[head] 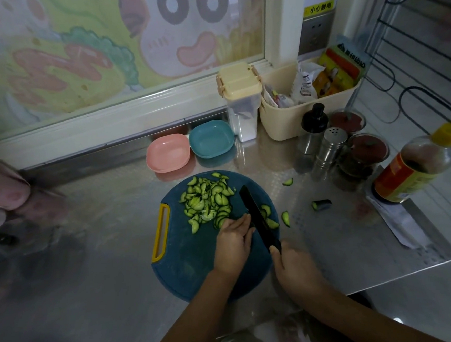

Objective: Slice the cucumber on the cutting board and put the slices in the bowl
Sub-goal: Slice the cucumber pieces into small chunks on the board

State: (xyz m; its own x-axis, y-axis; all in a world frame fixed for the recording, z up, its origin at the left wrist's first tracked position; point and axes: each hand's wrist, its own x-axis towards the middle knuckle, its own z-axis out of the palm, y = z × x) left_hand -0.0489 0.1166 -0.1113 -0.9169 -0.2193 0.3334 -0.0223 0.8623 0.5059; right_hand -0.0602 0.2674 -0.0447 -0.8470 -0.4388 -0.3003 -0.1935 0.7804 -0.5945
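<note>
1. Two hands work on a round dark-blue plastic cutting board (pixel 187 256) with a yellow handle slot, at the centre of the steel tabletop (pixel 103 232).
2. The right hand (pixel 292 262) is clamped round the handle of a black knife (pixel 259 219), whose blade slants across the board.
3. The left hand (pixel 234 239) rests against the blade's left side, fingertips at the pile's near edge (whether they pin a piece, I cannot tell).
4. Green cucumber slices (pixel 208 201) are heaped on the board's upper half; a few lie right of the blade.
5. Two stray slices (pixel 285 218) and a cucumber end stub (pixel 321 204) lie on the tabletop to the right.
6. A pink plastic bowl (pixel 168 153) and a teal plastic bowl (pixel 211 139) sit side by side above the board.
</note>
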